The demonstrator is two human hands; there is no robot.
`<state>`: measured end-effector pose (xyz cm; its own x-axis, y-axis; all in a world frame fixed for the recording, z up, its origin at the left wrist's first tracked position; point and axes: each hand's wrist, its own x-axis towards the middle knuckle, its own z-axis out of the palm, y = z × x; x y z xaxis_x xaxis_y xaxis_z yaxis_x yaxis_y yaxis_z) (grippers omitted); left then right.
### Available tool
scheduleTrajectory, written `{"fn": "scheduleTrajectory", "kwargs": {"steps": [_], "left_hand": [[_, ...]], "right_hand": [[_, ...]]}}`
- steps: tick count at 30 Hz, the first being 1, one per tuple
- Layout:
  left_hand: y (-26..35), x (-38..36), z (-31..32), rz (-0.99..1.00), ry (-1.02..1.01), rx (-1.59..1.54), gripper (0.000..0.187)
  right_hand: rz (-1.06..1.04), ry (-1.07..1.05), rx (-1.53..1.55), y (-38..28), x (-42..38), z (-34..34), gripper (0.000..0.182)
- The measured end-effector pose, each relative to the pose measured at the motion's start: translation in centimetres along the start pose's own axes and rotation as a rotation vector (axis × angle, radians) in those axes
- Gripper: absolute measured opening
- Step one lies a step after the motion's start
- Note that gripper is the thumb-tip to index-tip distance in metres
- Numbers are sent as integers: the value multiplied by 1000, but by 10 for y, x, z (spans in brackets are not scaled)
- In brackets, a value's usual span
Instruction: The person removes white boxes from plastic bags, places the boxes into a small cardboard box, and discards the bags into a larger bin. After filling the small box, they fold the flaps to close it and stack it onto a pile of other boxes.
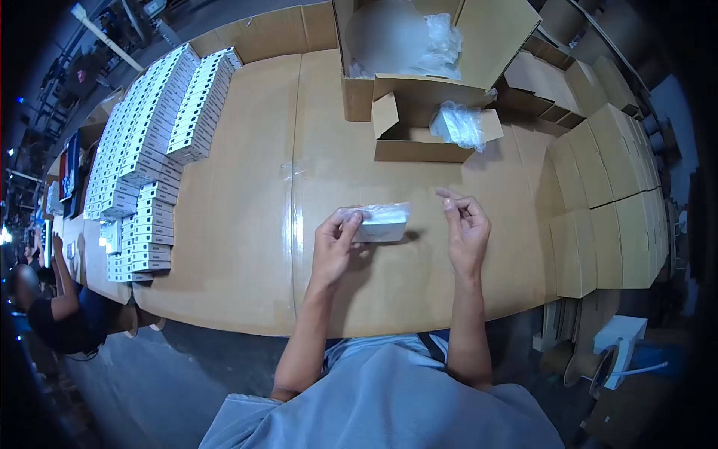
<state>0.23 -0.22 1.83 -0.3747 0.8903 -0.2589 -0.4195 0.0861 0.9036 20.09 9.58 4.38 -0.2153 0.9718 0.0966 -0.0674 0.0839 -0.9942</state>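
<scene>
My left hand [336,243] is closed on a small white box in clear plastic wrap [383,223], with the thumb on top near its left end. The box is held just above the cardboard-covered table. To its right, my right hand [469,228] is raised apart from it, index finger stretched out and the other fingers partly curled; I see nothing in it. Beyond the hands stands an open cardboard box [419,152], with a plastic-wrapped packet [458,126] at its right end.
Rows of small white boxes [153,131] are stacked at the left. A large open carton [486,45] with plastic-wrapped items stands at the back. Closed brown cartons [609,161] are piled at the right. Another person [63,307] is at the far left, beside the cardboard-covered table [239,224].
</scene>
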Motion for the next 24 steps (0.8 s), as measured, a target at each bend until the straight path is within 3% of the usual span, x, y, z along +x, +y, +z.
{"fn": "scheduleTrajectory", "kwargs": {"steps": [1,2,6,13,14,19,24], "left_hand": [[0,2,-3,-2,-9,27,23],[0,3,-5,-5,-20,54,23],[-5,1,-1,37,-107,83,26],[-8,0,-1,84,78,-12,38],[-5,1,-1,90,62,-51,40],[8,-1,0,80,36,23,31],[24,-5,1,218,-167,-35,55]], "right_hand": [[-53,10,-29,-4,2,-2,5],[-146,-123,-46,2,0,-5,7],[-221,-464,-225,-18,-8,18,32],[-207,-407,-362,-17,-13,23,30],[-278,-388,-402,-10,-11,22,32],[-110,-392,-414,-13,-10,15,32],[-121,-382,-368,-10,-10,8,29]]}}
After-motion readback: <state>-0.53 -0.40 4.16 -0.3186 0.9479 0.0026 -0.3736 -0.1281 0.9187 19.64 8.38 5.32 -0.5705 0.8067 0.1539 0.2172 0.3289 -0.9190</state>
